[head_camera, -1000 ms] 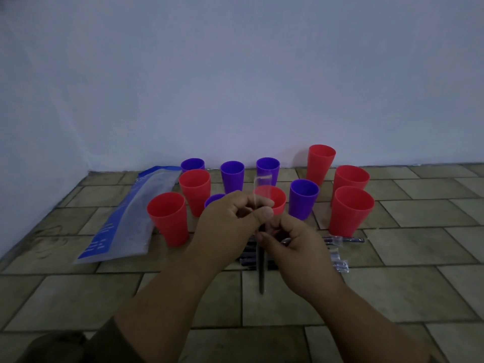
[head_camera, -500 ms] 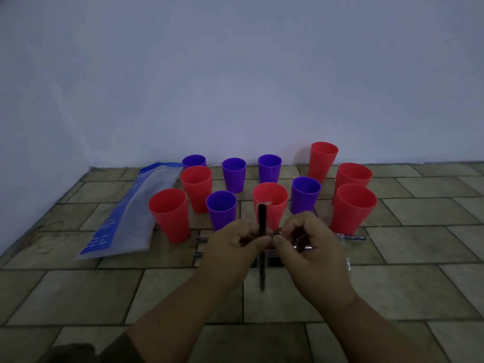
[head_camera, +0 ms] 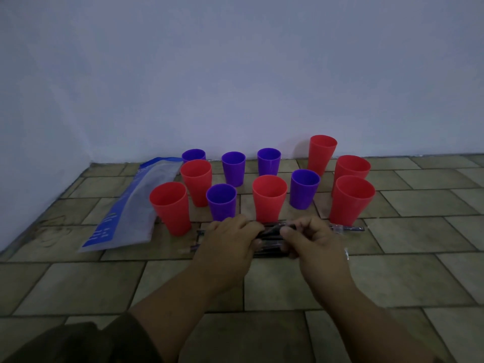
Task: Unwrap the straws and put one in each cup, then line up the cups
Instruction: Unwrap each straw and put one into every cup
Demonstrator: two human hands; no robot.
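Left hand [head_camera: 226, 243] and right hand [head_camera: 313, 242] curl their fingers onto the wrapped straws [head_camera: 269, 241], a pile on the floor [head_camera: 392, 273] just before the cups [head_camera: 269, 197], apparently pinching one (contact is blurred). To do this well, isolate a single straw, grip its wrapper near one end, then lift clear.

Red and purple cups on tan tile!
Six plain red cups [head_camera: 269, 197], five plain purple cups [head_camera: 305, 188]. The straws [head_camera: 269, 243] are black under clear, glossy wrap. The bag [head_camera: 131, 205] is see-through with a blue band and pale print. The floor [head_camera: 419, 271] has tan tiles, brick-laid, with dark joints. The wall [head_camera: 235, 74] is pale bluish white, the sleeve [head_camera: 78, 341] dark olive.
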